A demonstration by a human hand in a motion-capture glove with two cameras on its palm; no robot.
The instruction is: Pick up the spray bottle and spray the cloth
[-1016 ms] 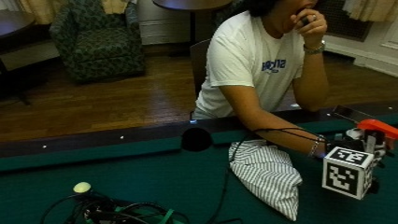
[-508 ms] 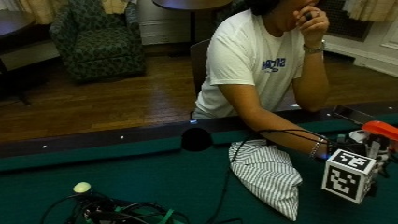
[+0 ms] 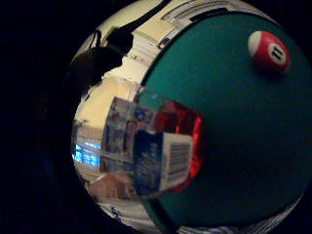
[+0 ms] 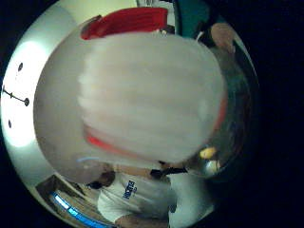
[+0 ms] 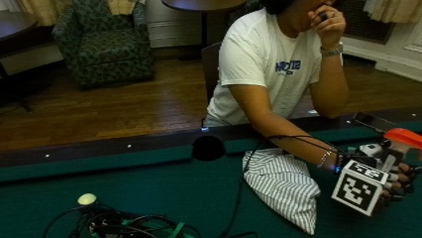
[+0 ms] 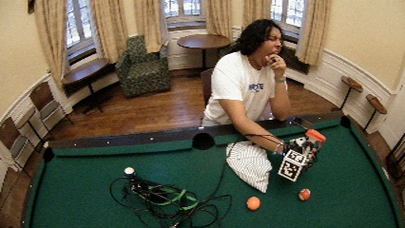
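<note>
Pick-up step complete, by my judgement: the black-gloved right hand has its fingers curled round the clear plastic spray bottle with the red trigger head, held off the green felt counter. The striped white cloth lies just beside the hand, on its thumb side. Next: aim the nozzle at the cloth, squeeze the trigger. Only the little-finger palm view shows the bottle's label (barcode included) and a red-striped billiard ball beyond the hand.

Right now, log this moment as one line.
right hand: grips spray bottle, upright | striped cloth: on felt beside it | spraying: cannot tell
</note>
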